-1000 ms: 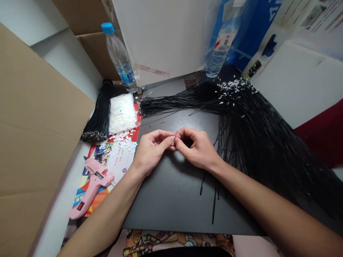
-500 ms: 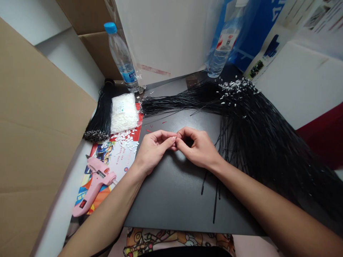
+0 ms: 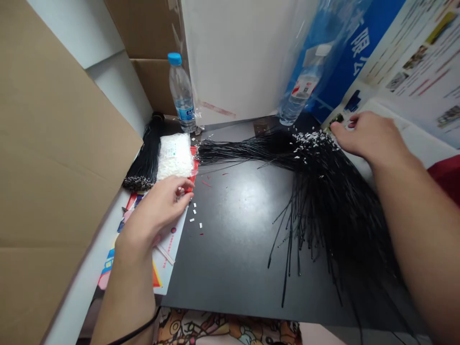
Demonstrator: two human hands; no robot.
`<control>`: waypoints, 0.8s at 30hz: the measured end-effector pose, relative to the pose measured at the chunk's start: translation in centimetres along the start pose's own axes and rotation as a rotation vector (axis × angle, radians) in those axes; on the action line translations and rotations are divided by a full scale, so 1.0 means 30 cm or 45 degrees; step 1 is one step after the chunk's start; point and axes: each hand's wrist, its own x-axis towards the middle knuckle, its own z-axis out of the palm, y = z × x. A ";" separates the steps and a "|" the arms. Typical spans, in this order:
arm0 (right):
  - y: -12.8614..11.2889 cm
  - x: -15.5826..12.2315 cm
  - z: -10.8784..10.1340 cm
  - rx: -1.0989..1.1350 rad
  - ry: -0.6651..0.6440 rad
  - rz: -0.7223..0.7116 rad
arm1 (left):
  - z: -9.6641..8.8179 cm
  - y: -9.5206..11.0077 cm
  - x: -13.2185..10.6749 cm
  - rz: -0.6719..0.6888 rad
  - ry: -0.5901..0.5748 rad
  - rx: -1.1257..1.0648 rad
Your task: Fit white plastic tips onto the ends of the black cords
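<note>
My left hand (image 3: 161,206) is low over the printed sheet at the left, beside a bag of white pieces (image 3: 175,155). Its thumb and index finger are parted, with small white pieces (image 3: 195,211) lying close by; its other fingers are mostly hidden. My right hand (image 3: 370,136) hangs at the far right, just beyond the white-tipped end of a large bundle of black cords (image 3: 345,201). Its fingers are bent and the thumb stands apart from them; I see nothing between them.
A second black cord bundle (image 3: 143,158) stands at the left near a cardboard panel (image 3: 53,167). Two water bottles, one blue-capped (image 3: 183,96) and one white-capped (image 3: 304,91), stand at the back. Under my left arm lies a mostly covered pink glue gun (image 3: 104,280).
My hands were together at the table's middle, fingertips touching. They have parted: the left went left to the white pieces, the right went up and right past the cord ends. The view has shifted.
</note>
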 end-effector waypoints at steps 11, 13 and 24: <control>-0.500 -0.319 0.277 0.107 -0.628 -1.302 | 0.026 -0.020 -0.002 0.101 -0.150 0.046; -0.550 -0.353 0.328 0.183 -0.622 -1.409 | 0.041 -0.032 -0.002 0.173 -0.117 0.036; -0.578 -0.130 -0.049 1.021 -0.070 -0.828 | 0.049 -0.041 0.005 0.276 -0.167 -0.029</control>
